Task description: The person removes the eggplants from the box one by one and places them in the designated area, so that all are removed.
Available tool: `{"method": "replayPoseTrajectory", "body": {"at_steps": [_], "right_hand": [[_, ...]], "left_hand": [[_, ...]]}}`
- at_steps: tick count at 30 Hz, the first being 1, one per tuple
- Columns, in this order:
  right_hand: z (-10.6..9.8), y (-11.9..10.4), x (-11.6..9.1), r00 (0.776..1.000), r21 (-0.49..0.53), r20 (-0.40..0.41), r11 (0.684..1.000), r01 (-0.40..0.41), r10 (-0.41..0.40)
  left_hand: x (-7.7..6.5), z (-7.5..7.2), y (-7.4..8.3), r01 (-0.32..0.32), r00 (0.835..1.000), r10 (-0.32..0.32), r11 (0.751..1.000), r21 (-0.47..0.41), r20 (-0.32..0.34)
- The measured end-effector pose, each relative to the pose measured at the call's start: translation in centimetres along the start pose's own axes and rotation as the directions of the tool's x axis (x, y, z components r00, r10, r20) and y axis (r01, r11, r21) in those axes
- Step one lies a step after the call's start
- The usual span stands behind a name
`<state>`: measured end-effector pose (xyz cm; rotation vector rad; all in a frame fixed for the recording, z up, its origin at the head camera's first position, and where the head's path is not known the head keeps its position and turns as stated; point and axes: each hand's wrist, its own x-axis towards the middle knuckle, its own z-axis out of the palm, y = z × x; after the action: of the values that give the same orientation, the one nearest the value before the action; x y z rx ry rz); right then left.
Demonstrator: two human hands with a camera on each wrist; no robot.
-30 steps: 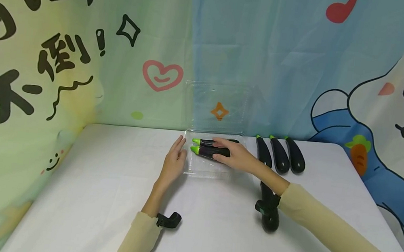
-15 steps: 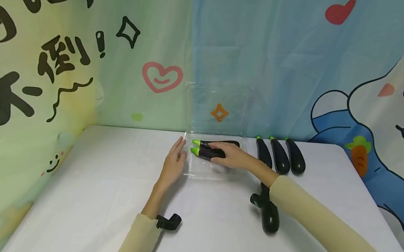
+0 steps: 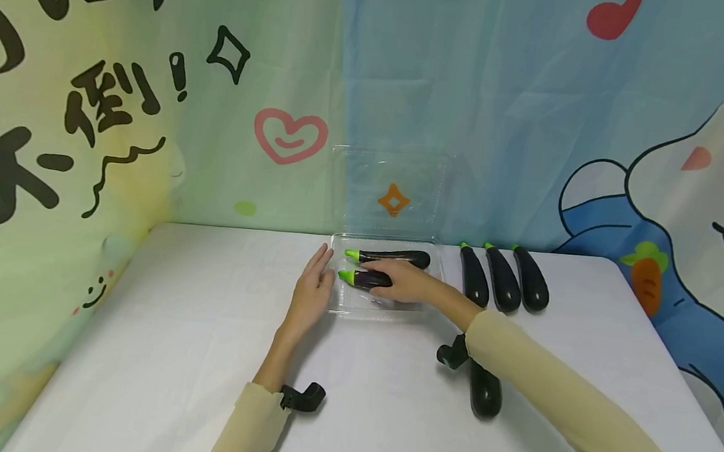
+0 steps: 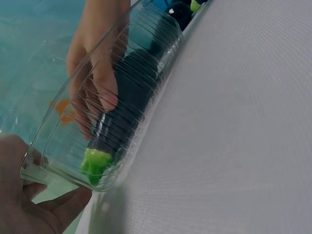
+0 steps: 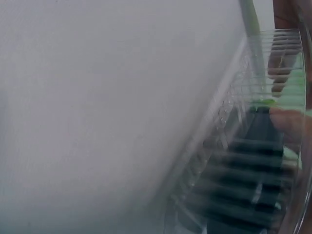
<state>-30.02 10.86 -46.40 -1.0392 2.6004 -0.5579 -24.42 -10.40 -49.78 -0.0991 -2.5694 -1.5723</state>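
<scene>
My right hand [image 3: 404, 281] grips the front eggplant [image 3: 366, 279] from above, its green stem end pointing left. This eggplant is inside a clear plastic container [image 3: 354, 305], low over its ribbed base, and its thicker end is hidden under the hand. Behind it a second eggplant [image 3: 408, 256] lies lengthwise in the container. At the container's left side, my left hand [image 3: 313, 290] touches the wall with fingers straight in the head view. From the left wrist, that hand [image 4: 29, 204] shows at the container's corner, with the held eggplant [image 4: 122, 105] visible through the clear wall.
The container's transparent lid [image 3: 369, 152] stands raised against the printed backdrop. Three eggplants [image 3: 502, 282] lie side by side to the right of the container. Another eggplant [image 3: 485, 394] lies nearer, partly hidden by the right wrist's camera [image 3: 453, 353]. A white cloth [image 3: 194, 341] covers the table.
My right hand has moved left and slightly nearer, drawing the front eggplant away from the rear one and opening a gap between them. My left hand has stayed at the container's side.
</scene>
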Motion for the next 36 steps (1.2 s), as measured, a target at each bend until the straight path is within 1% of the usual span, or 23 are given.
{"method": "replayPoseTrajectory", "body": {"at_steps": [5,9,14,21,26,29,36], "right_hand": [[0.2,-0.1,0.2,1.000,0.005,-0.005,1.000,-0.012,0.012],[0.3,-0.1,0.4,1.000,-0.026,0.003,1.000,0.011,-0.011],[0.5,-0.2,0.4,1.000,-0.044,0.015,0.999,0.020,-0.020],[0.1,-0.4,0.3,1.000,-0.010,0.001,1.000,-0.002,0.002],[-0.5,-0.1,0.0,1.000,0.024,-0.025,1.000,-0.009,0.010],[-1.1,-0.1,-0.2,0.998,0.038,-0.055,0.999,0.012,-0.009],[-3.6,-1.1,-1.6,0.995,0.105,-0.100,0.994,0.018,-0.007]], "left_hand": [[0.1,0.1,-0.3,-0.006,1.000,0.006,1.000,-0.001,-0.011],[0.1,0.1,-0.3,-0.013,1.000,0.013,1.000,0.006,-0.016],[0.2,0.1,-0.3,-0.012,1.000,0.012,1.000,0.011,-0.010],[0.2,0.1,-0.1,-0.002,1.000,0.002,1.000,0.007,-0.006],[0.2,0.1,0.0,0.000,1.000,0.000,1.000,-0.003,-0.009],[0.2,0.0,-0.1,-0.002,1.000,0.002,1.000,-0.002,-0.011],[0.2,0.0,-0.2,-0.016,1.000,0.016,1.000,-0.002,-0.014]]}}
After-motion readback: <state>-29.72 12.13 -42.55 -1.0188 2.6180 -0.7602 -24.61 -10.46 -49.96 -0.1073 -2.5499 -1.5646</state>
